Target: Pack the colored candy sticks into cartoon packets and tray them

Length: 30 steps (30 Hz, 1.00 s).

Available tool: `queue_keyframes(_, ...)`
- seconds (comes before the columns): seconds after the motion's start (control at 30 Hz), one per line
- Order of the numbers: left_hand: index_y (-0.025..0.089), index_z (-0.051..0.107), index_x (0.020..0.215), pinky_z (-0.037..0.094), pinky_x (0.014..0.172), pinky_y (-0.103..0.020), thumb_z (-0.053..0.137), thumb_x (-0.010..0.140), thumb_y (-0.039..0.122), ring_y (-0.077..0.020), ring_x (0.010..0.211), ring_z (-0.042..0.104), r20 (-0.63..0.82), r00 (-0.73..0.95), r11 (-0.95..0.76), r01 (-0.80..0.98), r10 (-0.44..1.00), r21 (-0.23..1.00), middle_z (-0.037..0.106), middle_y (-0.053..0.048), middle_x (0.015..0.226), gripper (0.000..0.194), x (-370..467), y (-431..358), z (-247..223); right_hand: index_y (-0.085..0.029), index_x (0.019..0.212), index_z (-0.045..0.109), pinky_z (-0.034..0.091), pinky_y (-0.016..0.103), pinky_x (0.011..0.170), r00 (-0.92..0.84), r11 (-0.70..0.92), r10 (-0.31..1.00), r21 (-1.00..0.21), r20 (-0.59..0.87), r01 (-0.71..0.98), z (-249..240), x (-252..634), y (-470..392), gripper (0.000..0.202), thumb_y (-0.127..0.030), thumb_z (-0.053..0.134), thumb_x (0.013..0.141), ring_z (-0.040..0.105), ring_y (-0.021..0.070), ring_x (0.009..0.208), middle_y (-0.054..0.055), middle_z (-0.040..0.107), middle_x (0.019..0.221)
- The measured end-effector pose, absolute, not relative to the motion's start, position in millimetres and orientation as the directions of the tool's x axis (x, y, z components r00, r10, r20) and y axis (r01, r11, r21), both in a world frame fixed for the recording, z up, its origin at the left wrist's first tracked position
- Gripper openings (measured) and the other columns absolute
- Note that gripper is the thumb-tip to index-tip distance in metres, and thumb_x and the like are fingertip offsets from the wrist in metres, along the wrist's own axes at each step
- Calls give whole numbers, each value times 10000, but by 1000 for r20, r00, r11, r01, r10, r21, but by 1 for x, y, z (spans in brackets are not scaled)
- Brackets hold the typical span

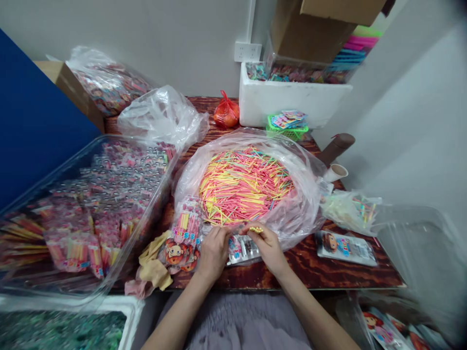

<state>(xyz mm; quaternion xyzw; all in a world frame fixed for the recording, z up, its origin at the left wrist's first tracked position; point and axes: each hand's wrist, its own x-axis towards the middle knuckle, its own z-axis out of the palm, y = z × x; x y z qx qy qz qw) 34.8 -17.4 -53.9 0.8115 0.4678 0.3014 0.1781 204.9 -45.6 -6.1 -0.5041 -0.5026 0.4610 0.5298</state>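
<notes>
Centred before me, a large clear plastic bag [310,214] lies spread around a heap of thin pink and yellow sticks [248,184]. My right hand [269,248] is closed around a small bundle of yellow sticks [256,229], their ends pointing up. Beside it, my left hand [213,252] has its fingers pinched at the top edge of a printed packet [243,249] with a silvery, partly clear front. The packet lies between both hands at the table edge. Filled packets [188,223] with a cartoon figure overlap just left of my left hand.
A clear tub [146,218] of filled packets stands left. Crumpled cloth [156,262] lies near the front edge. Flat packets [345,248], a paper cup [335,172] and a brown bottle [337,146] are at right. Behind are a foam box [292,99] and a green basket [290,132].
</notes>
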Motion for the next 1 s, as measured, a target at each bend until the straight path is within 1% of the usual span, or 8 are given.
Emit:
queue_keyframes(0.23, 201, 627, 1046, 468, 743, -312, 415, 950, 153, -201, 863, 580, 280, 423, -506, 671, 862, 542, 604, -60, 889, 237, 32, -16, -48, -228, 898, 689, 482, 307, 807, 88, 53, 995, -999, 52, -11, -20, 209, -44, 121, -274, 576, 893, 635, 193, 857, 20, 701, 863)
queue_keyframes(0.3, 212, 641, 1071, 458, 747, -315, 420, 942, 142, -200, 867, 569, 284, 380, -474, 669, 880, 573, 591, -61, 906, 266, 32, -16, -40, -229, 900, 690, 480, 307, 819, 88, 54, 995, -998, 52, -24, -21, 209, -43, 121, -267, 574, 896, 635, 192, 868, 19, 701, 872)
queue_keyframes(0.4, 232, 652, 1090, 448, 792, -323, 412, 933, 120, -193, 905, 561, 273, 289, -396, 596, 918, 699, 590, -52, 943, 308, 31, -15, -24, -229, 900, 691, 474, 297, 815, 84, 51, 995, -998, 49, -30, -22, 209, -42, 114, -255, 580, 893, 633, 186, 864, 15, 697, 877)
queue_keyframes(0.47, 228, 666, 1001, 438, 814, -320, 441, 925, 134, -184, 917, 562, 243, 246, -340, 530, 938, 776, 594, -38, 941, 255, 31, -13, -16, -226, 895, 690, 472, 289, 804, 79, 52, 996, -998, 50, -35, -23, 208, -42, 108, -250, 584, 890, 630, 181, 849, 11, 694, 866)
queue_keyframes(0.57, 205, 639, 852, 416, 803, -314, 525, 909, 215, -182, 875, 558, 217, 204, -293, 511, 955, 808, 592, -20, 868, 127, 34, -10, -10, -229, 894, 690, 465, 287, 818, 58, 60, 997, -997, 57, -53, -23, 205, -41, 114, -238, 577, 898, 628, 180, 864, 8, 693, 874)
queue_keyframes(0.77, 192, 516, 713, 389, 704, -278, 411, 968, 274, -166, 759, 520, 213, 183, -279, 527, 960, 803, 528, -15, 757, 287, 31, -7, -16, -244, 909, 698, 465, 291, 821, 48, 41, 998, -997, 38, -60, -22, 199, -42, 124, -237, 574, 905, 636, 180, 869, 6, 696, 884)
queue_keyframes(0.87, 191, 533, 742, 396, 710, -276, 402, 968, 275, -167, 769, 532, 187, 186, -259, 523, 965, 812, 541, -20, 777, 275, 26, -5, -18, -244, 900, 696, 465, 296, 825, 48, 27, 999, -997, 24, -66, -22, 198, -42, 118, -241, 578, 902, 641, 183, 870, 6, 700, 880)
queue_keyframes(1.0, 191, 612, 911, 433, 756, -275, 490, 921, 258, -173, 842, 595, 135, 136, -184, 475, 981, 861, 637, -31, 882, 140, 18, -3, -18, -241, 902, 690, 468, 297, 826, 53, 12, 999, -996, 7, -86, -23, 197, -43, 106, -254, 584, 898, 644, 185, 873, 6, 704, 878)
